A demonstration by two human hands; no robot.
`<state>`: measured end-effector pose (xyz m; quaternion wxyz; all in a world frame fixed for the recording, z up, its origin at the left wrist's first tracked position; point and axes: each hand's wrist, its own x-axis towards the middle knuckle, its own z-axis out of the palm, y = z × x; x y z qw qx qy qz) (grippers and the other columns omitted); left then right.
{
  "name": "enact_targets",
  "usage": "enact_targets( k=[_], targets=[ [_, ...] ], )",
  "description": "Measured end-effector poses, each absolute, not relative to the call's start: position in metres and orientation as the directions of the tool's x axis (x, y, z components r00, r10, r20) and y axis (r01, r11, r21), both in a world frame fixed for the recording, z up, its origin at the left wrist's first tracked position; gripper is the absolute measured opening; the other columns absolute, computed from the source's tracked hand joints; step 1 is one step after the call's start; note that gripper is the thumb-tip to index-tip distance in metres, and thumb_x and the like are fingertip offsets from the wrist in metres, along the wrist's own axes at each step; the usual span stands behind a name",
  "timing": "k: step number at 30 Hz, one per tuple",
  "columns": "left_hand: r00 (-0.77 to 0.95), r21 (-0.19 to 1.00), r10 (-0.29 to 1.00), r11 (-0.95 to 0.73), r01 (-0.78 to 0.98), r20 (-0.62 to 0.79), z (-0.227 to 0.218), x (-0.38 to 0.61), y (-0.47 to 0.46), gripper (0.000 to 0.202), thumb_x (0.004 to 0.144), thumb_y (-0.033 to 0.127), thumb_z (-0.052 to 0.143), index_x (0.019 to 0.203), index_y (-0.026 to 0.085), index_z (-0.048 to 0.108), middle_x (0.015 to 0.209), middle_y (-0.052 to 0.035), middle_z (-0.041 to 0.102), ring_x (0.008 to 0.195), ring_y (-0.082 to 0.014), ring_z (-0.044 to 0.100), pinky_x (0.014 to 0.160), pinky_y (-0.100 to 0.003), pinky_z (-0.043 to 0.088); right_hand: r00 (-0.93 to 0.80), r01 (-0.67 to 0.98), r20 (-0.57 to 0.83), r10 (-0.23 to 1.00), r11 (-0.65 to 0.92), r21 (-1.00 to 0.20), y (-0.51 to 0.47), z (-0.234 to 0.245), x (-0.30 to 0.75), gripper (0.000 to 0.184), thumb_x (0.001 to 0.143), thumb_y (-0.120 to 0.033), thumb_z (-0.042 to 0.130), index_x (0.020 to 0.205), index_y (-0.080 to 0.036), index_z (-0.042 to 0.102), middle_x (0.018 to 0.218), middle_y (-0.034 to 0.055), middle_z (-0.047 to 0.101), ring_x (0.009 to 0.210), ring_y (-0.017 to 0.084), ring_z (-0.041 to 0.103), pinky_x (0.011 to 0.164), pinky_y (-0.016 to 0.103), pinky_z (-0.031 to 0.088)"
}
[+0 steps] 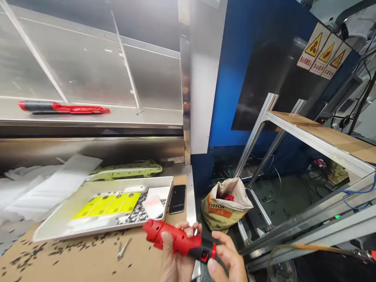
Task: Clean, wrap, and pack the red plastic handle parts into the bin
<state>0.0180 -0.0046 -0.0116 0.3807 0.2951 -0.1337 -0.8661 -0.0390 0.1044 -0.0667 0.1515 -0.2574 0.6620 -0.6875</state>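
Note:
Both my hands hold a red plastic handle part with a black end point(179, 239) near the bottom middle of the view. My left hand point(176, 262) wraps its red body from below, thumb on top. My right hand point(227, 260) pinches the black end with thumb and fingers. The part lies tilted, red end up left, above the edge of a cardboard-covered bench point(73, 258).
A metal tray point(53, 225) with yellow labels point(108, 203), a black phone point(178, 198), a green pouch point(126, 170) and white foam sheets point(41, 188) are on the bench. A finished red-black tool point(61, 107) lies on the steel shelf. An open sack point(226, 205) stands on the floor beside aluminium frames point(308, 137).

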Motion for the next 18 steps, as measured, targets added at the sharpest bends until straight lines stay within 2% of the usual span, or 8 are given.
enact_targets(
  k=[3,6,13,18],
  targets=[
    [-0.523,0.51,-0.754,-0.656,0.557,-0.399,-0.016,0.034,-0.014,0.05,0.05,0.063,0.083,0.073,0.022,0.067,0.061,0.001,0.061,0.085,-0.0202,0.067,0.082,-0.026,0.057,-0.839,0.042,0.029,-0.544,-0.119,-0.992,0.077,-0.071,-0.016,0.046,0.07,-0.062,0.07,0.079,-0.017,0.078,0.117,0.015,0.064,0.101,0.028,0.066,0.083,0.032,0.053],
    [-0.524,0.55,-0.751,-0.655,0.518,-0.401,-0.022,0.056,-0.032,0.049,0.051,0.064,0.082,0.071,0.022,0.066,0.062,0.0006,0.062,0.09,-0.0219,0.066,0.081,-0.026,0.056,-0.837,0.114,-0.026,-0.547,-0.127,-0.985,0.052,-0.066,0.004,0.054,0.068,-0.067,0.07,0.081,-0.015,0.079,0.115,0.016,0.064,0.1,0.028,0.064,0.084,0.031,0.051],
    [-0.532,0.607,-0.767,-0.625,0.491,-0.359,-0.029,0.099,-0.084,0.048,0.053,0.067,0.078,0.07,0.024,0.064,0.063,0.0016,0.059,0.105,-0.0242,0.06,0.085,-0.026,0.053,-0.82,0.095,0.003,-0.573,-0.142,-0.985,0.0,-0.057,0.038,0.049,0.07,-0.064,0.071,0.087,-0.019,0.079,0.114,0.014,0.064,0.111,0.03,0.058,0.091,0.036,0.049],
    [-0.55,0.658,-0.789,-0.57,0.492,-0.274,-0.036,0.118,-0.121,0.048,0.055,0.067,0.077,0.068,0.023,0.064,0.066,0.0002,0.057,0.105,-0.028,0.059,0.088,-0.034,0.054,-0.772,0.018,0.074,-0.631,-0.138,-0.99,-0.032,-0.061,0.052,0.048,0.075,-0.063,0.068,0.091,-0.019,0.078,0.114,0.0138,0.063,0.112,0.03,0.058,0.095,0.038,0.045]
  ],
)
